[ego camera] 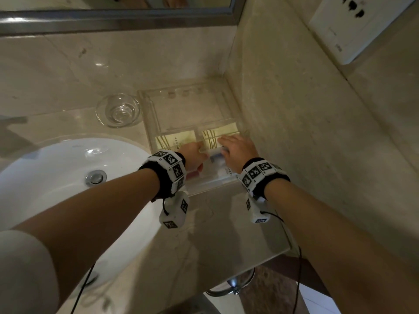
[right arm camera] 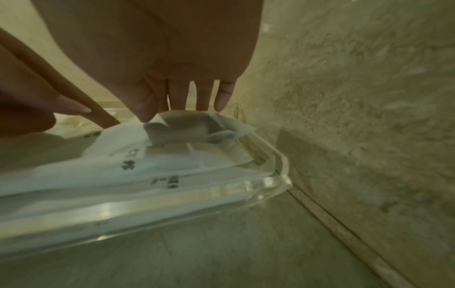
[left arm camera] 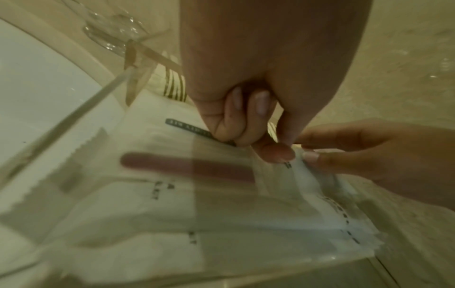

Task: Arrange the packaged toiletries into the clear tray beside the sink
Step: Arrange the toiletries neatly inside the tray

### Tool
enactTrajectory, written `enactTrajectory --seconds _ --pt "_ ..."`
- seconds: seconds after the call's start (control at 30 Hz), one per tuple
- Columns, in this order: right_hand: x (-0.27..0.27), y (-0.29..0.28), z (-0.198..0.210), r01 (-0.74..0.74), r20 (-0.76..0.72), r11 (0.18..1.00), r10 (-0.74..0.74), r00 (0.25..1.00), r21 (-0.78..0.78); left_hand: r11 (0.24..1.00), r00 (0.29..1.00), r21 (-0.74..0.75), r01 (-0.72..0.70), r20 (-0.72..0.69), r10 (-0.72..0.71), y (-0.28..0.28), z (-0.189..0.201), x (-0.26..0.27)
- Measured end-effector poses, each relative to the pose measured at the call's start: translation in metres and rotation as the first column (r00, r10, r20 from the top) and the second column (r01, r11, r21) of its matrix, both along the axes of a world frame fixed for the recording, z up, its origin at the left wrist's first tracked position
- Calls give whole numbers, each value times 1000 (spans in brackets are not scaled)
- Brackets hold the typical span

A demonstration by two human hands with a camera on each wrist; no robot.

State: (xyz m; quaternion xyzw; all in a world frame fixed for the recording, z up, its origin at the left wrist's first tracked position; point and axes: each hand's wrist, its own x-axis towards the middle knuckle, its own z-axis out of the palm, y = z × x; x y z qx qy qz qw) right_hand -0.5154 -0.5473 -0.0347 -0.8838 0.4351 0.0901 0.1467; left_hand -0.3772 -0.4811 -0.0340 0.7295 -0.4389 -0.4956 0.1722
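A: Where are the packets now?

B: The white packets point(ego camera: 215, 165) lie in the near part of the clear tray point(ego camera: 149, 123), low in the middle of the head view. Two yellow striped packets point(ego camera: 175, 140) sit in the part just behind them.

A: What are the hands doing?

B: The left hand point(left arm camera: 246, 120) has a narrow grip. Its thumb and curled fingers pinch the top edge of a white packet. The right hand point(right arm camera: 182, 85) has a wide grip, with straight fingers pressing on the crumpled end of the packets, at the tray's right side by the wall.

A: How should this step be done well?

B: I think the packets need to lie flat and straight. Press softly, so the thin wrap does not tear. Smooth the bent corner down until it sits under the tray's edge.

A: Anything to watch out for?

B: The glass bowl point(ego camera: 118, 109) stands just left of the tray on the tabletop point(ego camera: 226, 223). Keep the left arm from bumping it.
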Motion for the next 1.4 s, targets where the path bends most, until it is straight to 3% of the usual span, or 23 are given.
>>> enactTrajectory --seconds 0.17,0.33,0.53,0.7,0.87,0.97,1.17,1.4 --pt "-1 2 6 -4 -147 996 18 989 94 1000 1000 -3 -15 -11 15 -2 -1 -4" --pt "-2 -1 5 -2 -154 982 31 988 190 999 1000 28 -27 9 26 -7 -2 -7" --pt "-12 1 2 55 143 967 -93 985 249 999 998 -38 -37 57 39 -7 2 -5" --pt "-25 7 7 118 324 991 -132 937 64 991 988 -127 -33 147 52 0 6 6" --pt "-26 19 13 70 169 959 -120 978 275 999 998 -37 18 65 -15 15 9 21" --pt "-22 25 10 11 73 969 -30 997 247 999 999 -4 39 8 -39 26 10 27" --pt "-17 32 5 -17 -34 969 26 999 247 978 973 -7 210 102 -208 48 6 27" --pt "-24 34 1 -8 -1 965 9 1000 262 958 944 -25 286 180 -277 62 10 18"
